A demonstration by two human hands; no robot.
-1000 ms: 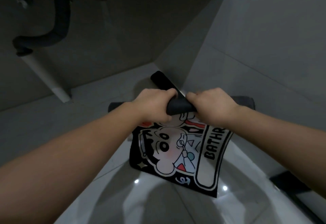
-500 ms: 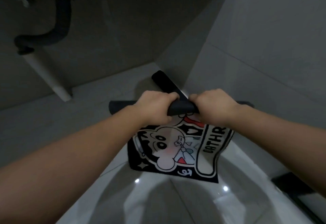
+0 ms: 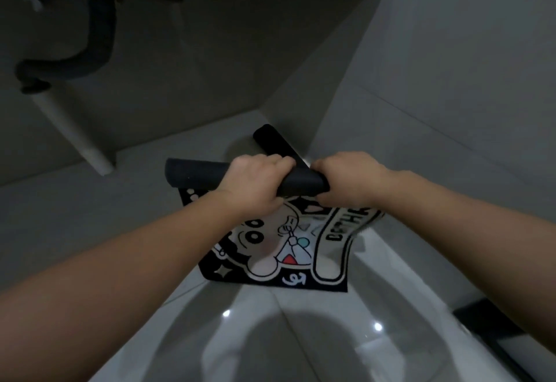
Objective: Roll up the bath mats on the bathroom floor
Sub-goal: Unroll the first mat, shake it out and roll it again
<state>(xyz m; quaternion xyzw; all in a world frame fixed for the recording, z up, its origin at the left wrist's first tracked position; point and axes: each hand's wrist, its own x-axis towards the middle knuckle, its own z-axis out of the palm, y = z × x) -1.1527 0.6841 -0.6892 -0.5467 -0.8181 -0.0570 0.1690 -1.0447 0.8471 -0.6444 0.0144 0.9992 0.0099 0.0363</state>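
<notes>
While the left hand (image 3: 255,184) and right hand (image 3: 350,181) both have fingers curled tight over the dark rolled part of the bath mat (image 3: 195,175), roughly half of it looks wound. The printed tail (image 3: 270,249) hangs off the roll toward the glossy floor (image 3: 135,207), in front of the room corner and close to the right wall (image 3: 451,80). Cannot tell if the tail's free edge touches the tile. Risk 1: the hands sit side by side from mid-roll to its right end, and the left end sticks out unsupported. That end could wind looser and the roll could cone or telescope. Risk 2: the tail's right edge bends up next to the wall, so rubbing there would feed it in skewed and creased. Risk 3: any slack in either grip and the stiff backing likely springs, loosening the wound layers. Risk 4: a 2nd rolled mat (image 3: 272,140) lies just behind the knuckles in the corner, and a forward push could knock or unroll it. Risk 5: the tile looks slick, so a tail set down on it may slide instead of winding. The dark strip (image 3: 481,318) at lower right is unclear, possibly another mat.
</notes>
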